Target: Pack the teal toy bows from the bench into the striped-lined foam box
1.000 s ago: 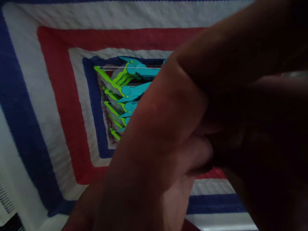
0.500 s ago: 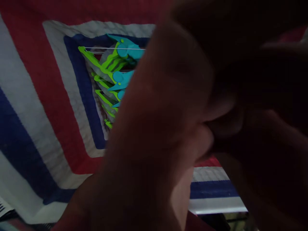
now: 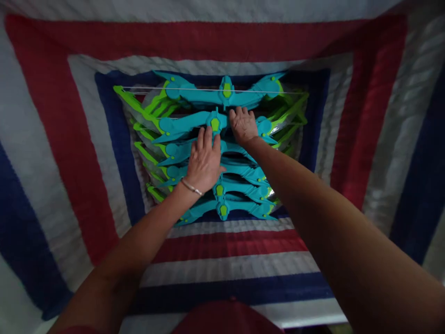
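Several turquoise and lime-green toy bows with white strings lie stacked in rows in the middle of the head view. My left hand, with a bracelet at its wrist, lies open over the middle rows. Its fingertips reach the second toy bow, just below that bow's green centre. To the right of that centre, my right hand has its fingers bent over the same bow's turquoise body. Both hands hide parts of the bows beneath them.
A deep container lined with red, white and blue striped woven fabric surrounds the bows, its walls rising on all sides. The near pale rim crosses the bottom of the view, with red clothing beside it.
Both hands were close to the camera, dark and blurred, covering much of the bows. They are now down in the container on the bows, and the whole stack has come into view.
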Motion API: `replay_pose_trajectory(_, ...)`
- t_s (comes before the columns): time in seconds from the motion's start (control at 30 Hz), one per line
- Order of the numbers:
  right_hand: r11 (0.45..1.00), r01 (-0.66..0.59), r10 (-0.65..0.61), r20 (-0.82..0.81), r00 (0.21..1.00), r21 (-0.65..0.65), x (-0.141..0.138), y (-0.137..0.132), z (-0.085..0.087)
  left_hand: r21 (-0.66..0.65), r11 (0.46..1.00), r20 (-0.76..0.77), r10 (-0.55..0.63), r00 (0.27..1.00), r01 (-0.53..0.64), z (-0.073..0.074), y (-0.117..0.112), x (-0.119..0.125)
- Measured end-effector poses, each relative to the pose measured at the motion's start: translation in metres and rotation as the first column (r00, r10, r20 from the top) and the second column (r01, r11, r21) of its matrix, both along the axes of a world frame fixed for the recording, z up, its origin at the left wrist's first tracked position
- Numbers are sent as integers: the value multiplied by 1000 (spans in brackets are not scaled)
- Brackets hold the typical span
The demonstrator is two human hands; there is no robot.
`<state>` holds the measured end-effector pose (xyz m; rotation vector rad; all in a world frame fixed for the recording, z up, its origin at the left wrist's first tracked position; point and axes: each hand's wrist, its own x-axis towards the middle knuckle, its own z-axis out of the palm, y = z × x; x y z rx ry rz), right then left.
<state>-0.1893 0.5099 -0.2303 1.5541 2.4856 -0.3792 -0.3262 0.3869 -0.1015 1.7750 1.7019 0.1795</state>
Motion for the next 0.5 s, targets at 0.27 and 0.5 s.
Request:
replay_pose_trajectory(0.27,999,6,-3,57,998,-53,-3,-1,15,-159,985,-294,-116,949,71,-59,49,1)
replay_pose_trajectory(0.5,995,-78,58,303,951,54,-6,-12,57,40,996,-14,-84,996,84,-114,43,-32)
